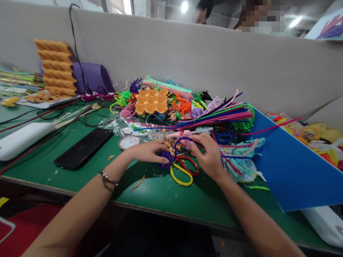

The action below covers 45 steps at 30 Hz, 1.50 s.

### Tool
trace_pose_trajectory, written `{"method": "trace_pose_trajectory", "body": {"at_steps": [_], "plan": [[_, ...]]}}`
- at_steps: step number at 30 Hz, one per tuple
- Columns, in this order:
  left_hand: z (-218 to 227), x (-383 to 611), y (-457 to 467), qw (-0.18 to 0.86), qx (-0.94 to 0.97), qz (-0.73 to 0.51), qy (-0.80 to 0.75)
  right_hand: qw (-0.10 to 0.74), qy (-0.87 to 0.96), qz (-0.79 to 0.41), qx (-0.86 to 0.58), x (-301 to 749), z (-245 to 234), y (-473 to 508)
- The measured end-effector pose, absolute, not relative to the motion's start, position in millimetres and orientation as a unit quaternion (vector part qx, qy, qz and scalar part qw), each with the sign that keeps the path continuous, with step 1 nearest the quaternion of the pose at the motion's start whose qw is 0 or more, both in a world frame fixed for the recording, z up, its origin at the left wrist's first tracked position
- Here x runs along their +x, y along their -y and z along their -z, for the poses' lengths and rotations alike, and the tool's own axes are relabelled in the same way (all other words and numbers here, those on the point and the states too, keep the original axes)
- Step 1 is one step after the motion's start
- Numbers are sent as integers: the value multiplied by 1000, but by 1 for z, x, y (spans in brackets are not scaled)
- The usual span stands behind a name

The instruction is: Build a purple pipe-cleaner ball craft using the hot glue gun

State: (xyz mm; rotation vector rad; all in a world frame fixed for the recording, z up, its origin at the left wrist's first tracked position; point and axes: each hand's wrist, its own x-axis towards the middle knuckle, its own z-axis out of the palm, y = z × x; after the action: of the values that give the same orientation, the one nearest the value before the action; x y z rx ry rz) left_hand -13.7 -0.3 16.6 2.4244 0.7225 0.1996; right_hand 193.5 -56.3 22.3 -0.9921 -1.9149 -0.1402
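Observation:
My left hand (148, 150) pinches a dark purple coil of pipe cleaner (166, 159) just above the green table (150, 192). From the coil a purple pipe cleaner strand (180, 141) arches up to my right hand (207, 153), whose fingers are closed round it. Under my hands lie scissors (183, 171) with a yellow and a red handle loop. A pink glue gun (178, 134) lies just behind my fingers. A bracelet sits on my left wrist.
A heap of coloured pipe cleaners (214, 114) and an orange egg tray (151, 101) lie behind. A black phone (83, 147) lies left, a white device (23, 139) and cables further left. A blue board (292, 164) leans at right. Two people sit beyond the grey partition (187, 60).

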Motion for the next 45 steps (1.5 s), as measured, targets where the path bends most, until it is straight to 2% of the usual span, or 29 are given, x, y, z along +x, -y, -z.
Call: {"method": "trace_pose_trajectory", "body": {"at_steps": [7,12,22,26,32,39,45], "plan": [[-20,-15,0,353,881,-137,-283,496,748,95,-431,197,-26,56],[-22,-12,2,456,836,-138,-273,497,723,135,-462,204,-24,51],[-22,-8,7,613,695,-190,-323,322,833,232,-386,206,-30,58],[-20,-8,9,685,621,-212,-316,320,862,182,-348,203,-34,67],[-18,-10,10,745,583,-232,-227,315,873,143,-343,200,-35,68],[-17,-9,11,740,591,-222,-231,318,879,104,-340,202,-36,68],[-18,-7,12,730,601,-237,-222,336,888,0,-314,199,-41,71]]}}
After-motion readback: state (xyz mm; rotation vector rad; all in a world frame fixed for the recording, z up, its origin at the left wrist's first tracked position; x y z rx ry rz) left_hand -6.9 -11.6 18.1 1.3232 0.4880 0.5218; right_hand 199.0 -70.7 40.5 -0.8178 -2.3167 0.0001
